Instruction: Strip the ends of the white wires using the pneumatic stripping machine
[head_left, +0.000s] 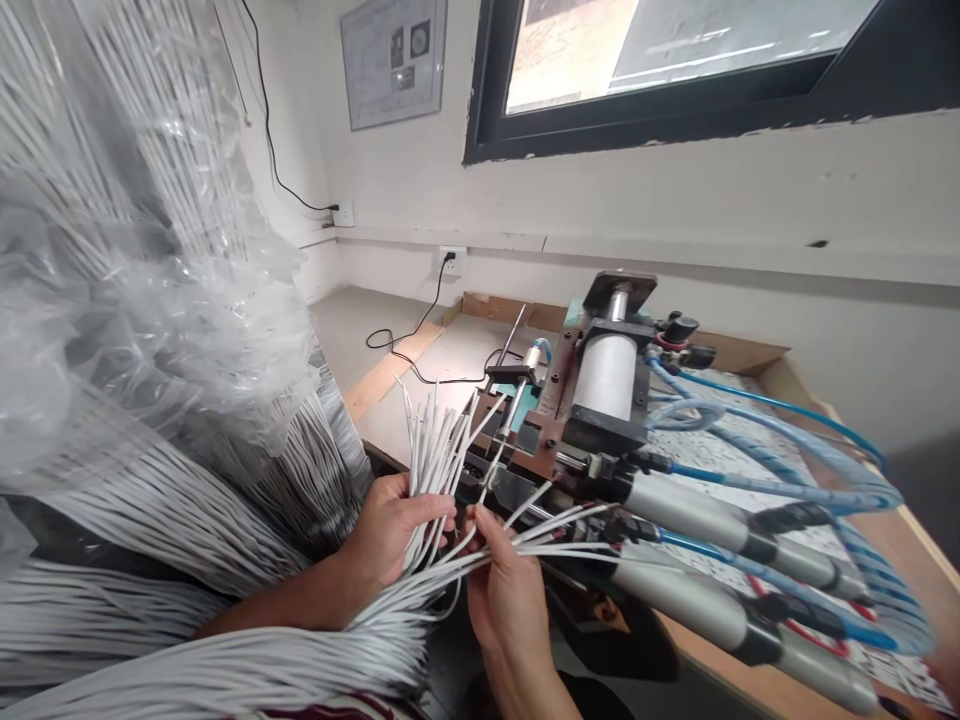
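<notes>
One wire at the machine, many more lying about

Nearest, along the bottom of the frame, long pale wires (pixel 247 665) run in from the lower left and sweep toward the centre. There, just below the middle, the left hand (pixel 390 530) is closed around an upright bundle (pixel 439 450), its loose ends splaying upward. Just to its right, the right hand (pixel 514 590) has thumb and forefinger together, apparently on a single wire (pixel 491 470) whose far end reaches the front of the machine (pixel 607 375). More fanned-out wires (pixel 559 530) lie across above the right hand, pointing to the right of the frame.

The work looks partway along: one wire is at the machine, while the others sit in two groups, upright and sideways. Which group is done and which is left, I cannot tell (the tips are too small to compare). The mass of wires at the left suggests plenty remains.

Farther in, grey cylinders (pixel 690 510) and blue hoses (pixel 787 495) fill the right side, and plastic wrapping (pixel 247 330) covers more wires at the left. Behind the machine, a black cord (pixel 394 345) loops over the tabletop to a wall socket (pixel 459 262). Farthest, a framed sheet (pixel 394 65) hangs at the top, left of a window (pixel 675 60).
</notes>
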